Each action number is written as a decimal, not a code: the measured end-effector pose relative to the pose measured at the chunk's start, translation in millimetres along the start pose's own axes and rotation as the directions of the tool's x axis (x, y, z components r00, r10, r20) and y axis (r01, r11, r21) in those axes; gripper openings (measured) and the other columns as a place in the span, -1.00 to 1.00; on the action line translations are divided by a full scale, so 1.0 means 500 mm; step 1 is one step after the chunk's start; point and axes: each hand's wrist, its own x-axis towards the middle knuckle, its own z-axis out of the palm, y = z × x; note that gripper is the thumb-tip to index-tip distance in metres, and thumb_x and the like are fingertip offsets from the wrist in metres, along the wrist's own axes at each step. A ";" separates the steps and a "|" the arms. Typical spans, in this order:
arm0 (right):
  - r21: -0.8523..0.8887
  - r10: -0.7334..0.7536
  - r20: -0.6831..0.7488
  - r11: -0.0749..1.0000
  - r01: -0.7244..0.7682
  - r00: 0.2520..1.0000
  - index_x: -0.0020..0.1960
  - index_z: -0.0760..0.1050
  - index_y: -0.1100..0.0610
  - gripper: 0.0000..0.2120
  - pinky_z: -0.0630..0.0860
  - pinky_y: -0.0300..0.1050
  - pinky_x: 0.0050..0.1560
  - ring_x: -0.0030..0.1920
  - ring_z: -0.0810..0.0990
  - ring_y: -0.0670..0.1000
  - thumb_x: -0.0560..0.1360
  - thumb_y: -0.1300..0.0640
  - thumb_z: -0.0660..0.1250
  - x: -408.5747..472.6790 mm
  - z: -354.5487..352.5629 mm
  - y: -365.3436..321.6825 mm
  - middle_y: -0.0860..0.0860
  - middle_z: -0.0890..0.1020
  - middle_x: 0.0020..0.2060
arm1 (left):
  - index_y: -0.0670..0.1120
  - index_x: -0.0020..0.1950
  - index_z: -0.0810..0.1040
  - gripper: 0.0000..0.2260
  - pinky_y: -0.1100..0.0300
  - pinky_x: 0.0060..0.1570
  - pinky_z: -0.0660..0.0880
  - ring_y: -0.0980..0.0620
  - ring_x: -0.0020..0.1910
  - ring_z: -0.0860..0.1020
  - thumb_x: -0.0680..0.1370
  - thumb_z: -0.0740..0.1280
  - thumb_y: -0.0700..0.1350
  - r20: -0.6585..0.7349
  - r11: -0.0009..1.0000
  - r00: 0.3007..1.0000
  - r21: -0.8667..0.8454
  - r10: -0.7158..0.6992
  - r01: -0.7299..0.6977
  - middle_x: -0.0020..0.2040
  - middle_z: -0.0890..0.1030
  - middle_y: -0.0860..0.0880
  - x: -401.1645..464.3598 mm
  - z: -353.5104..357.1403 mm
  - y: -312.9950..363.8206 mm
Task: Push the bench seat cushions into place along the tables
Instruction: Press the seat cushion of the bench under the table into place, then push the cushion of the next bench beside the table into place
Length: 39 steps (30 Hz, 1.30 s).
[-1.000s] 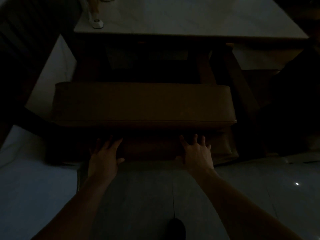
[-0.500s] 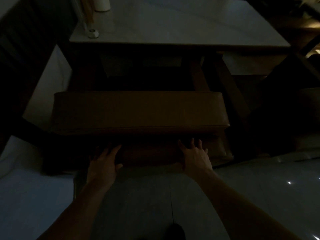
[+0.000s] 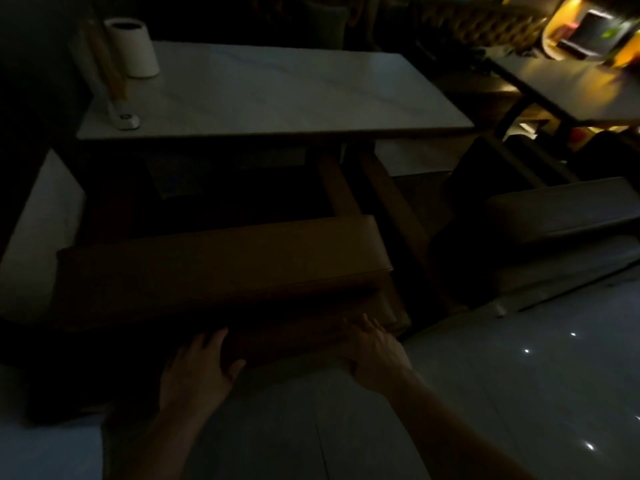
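The room is dim, and the head camera looks down over a brown padded bench cushion [image 3: 221, 268] that lies lengthwise in front of a pale marble-look table [image 3: 277, 95]. The cushion sits just near of the table's near edge, its right end angled a little farther away than its left, with dark table legs [image 3: 337, 188] rising behind it. Below the cushion's front lip the brown bench base [image 3: 311, 334] shows as a lower step.

Both bare hands reach forward from the bottom of the view. The left hand [image 3: 197, 368] lies flat with fingers spread apart, palm pressed against the near face of the bench base toward its middle. The right hand [image 3: 374, 348] is also flat and spread, fingers pointing far and left, resting against the same near face close to the bench's right end. Neither hand is curled around anything; they lie against the surface.

On the far left corner of the table stands a white cylindrical container [image 3: 133, 46], and just near of it a light-coloured upright stand [image 3: 117, 95] with a small white foot. To the right, well apart, a second padded bench cushion [image 3: 561, 213] of a greyer tone lies beside a dark-topped table [image 3: 568, 88] lit by yellow light. The glossy grey tiled floor [image 3: 485, 393] fills the near right, carrying small bright reflections.
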 end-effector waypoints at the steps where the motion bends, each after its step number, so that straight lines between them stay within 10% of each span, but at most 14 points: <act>1: 0.001 0.005 0.000 1.000 -0.005 1.000 0.59 0.02 -0.12 -0.20 0.23 0.22 0.47 0.58 0.04 0.21 0.48 -0.27 0.30 -0.006 -0.009 0.016 0.14 0.12 0.59 | 0.19 0.53 0.15 -0.36 -0.05 0.26 0.40 -0.09 0.37 0.36 0.50 0.15 0.38 0.017 1.000 1.000 -0.010 0.020 -0.020 0.46 0.34 0.01 0.001 -0.006 0.023; 18: 0.142 0.099 -0.125 0.987 -0.081 0.987 0.43 0.32 -0.16 -0.47 0.49 -0.01 0.17 0.33 0.46 0.08 0.50 -0.20 0.33 -0.184 -0.157 0.606 -0.03 0.43 0.35 | 0.15 0.53 0.18 -0.41 0.04 0.30 0.37 -0.03 0.40 0.33 0.55 0.17 0.32 -0.018 0.985 0.985 -0.039 0.170 -0.170 0.49 0.30 0.03 -0.112 0.075 0.639; 39: 0.028 0.180 -0.164 0.984 -0.178 0.970 0.58 0.04 -0.13 -0.18 0.44 0.07 0.34 0.46 0.36 0.12 0.45 -0.38 0.28 0.059 -0.253 1.266 0.13 0.17 0.57 | 0.09 0.57 0.09 -0.29 0.01 0.50 -0.13 -0.09 0.56 0.04 0.52 0.31 0.23 -0.090 0.903 0.900 -0.012 0.426 -0.428 0.59 0.11 -0.05 0.134 0.306 1.338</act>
